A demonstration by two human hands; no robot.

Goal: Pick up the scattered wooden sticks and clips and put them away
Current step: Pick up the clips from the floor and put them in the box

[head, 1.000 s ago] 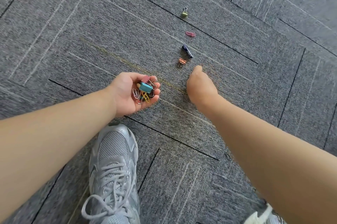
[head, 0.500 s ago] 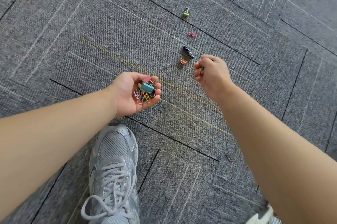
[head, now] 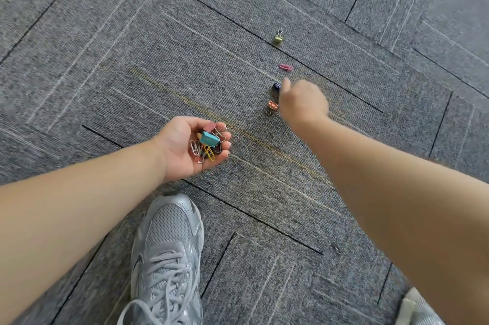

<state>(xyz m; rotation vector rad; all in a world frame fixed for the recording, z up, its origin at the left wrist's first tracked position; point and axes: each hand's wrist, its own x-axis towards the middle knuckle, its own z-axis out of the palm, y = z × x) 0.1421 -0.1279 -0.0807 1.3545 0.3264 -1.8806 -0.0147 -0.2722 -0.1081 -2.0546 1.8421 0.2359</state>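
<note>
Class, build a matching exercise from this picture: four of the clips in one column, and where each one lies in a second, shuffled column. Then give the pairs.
Column A
1. teal metal binder clip
2. olive-gold metal binder clip
3. pink wire paper clip
4. orange metal binder clip

Column B
a. farthest out on the grey carpet
b. in the cupped left hand
c. on the carpet, right beside the right hand
d. on the carpet, between the olive-gold clip and the dark blue binder clip

Pairs: 1-b, 2-a, 3-d, 4-c
</note>
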